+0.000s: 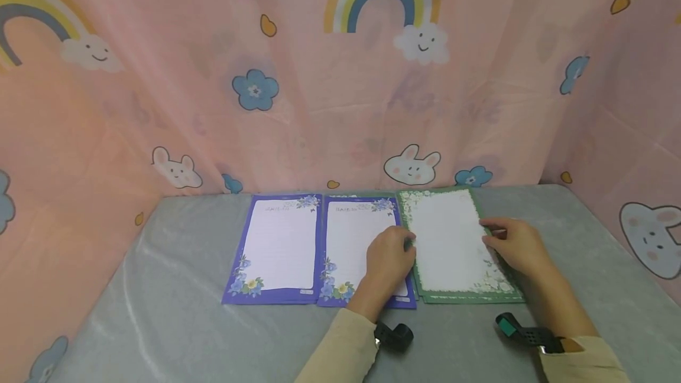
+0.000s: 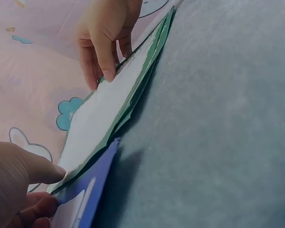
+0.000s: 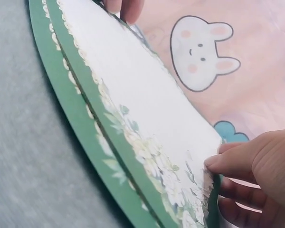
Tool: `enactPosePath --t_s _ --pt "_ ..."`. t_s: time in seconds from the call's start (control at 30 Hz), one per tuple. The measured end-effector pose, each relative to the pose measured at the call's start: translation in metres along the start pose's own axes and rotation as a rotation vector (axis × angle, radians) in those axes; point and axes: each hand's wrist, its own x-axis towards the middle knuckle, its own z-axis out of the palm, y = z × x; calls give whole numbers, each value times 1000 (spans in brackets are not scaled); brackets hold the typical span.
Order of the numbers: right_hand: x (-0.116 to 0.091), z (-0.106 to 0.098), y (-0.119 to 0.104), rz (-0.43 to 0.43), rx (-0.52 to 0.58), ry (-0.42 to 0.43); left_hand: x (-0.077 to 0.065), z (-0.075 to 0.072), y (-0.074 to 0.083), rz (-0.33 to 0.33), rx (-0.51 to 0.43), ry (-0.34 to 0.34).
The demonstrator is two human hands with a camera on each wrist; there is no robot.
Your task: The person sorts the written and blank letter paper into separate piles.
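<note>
A sheet of stationery paper (image 1: 447, 244) with a green border and white flowers lies on the right side of the table. My left hand (image 1: 390, 259) pinches its left edge, thumb on top, over the middle purple-bordered sheet (image 1: 346, 241). At the opposite edge my right hand (image 1: 517, 247) pinches the paper, its thumb (image 3: 228, 160) on the printed face and its fingers below. Another green-bordered sheet (image 3: 71, 109) shows underneath, slightly offset, in the right wrist view. The held paper bows between the two hands.
A second purple-bordered sheet (image 1: 282, 241) with blue flowers lies at the left of the row. Grey cloth (image 1: 186, 324) covers the table. Behind it hangs a pink curtain (image 1: 330, 93) with rainbows and rabbits. Each wrist wears a black camera (image 1: 393, 337).
</note>
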Motion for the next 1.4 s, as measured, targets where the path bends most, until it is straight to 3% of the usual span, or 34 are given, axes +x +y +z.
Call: enactPosePath --t_s 0.7,1.4 --pt "-1 -11 8 -45 22 -81 0 -1 -1 16 -8 -9" --pt "0 -11 1 -18 -15 -118 0 -3 -2 22 -5 -35"
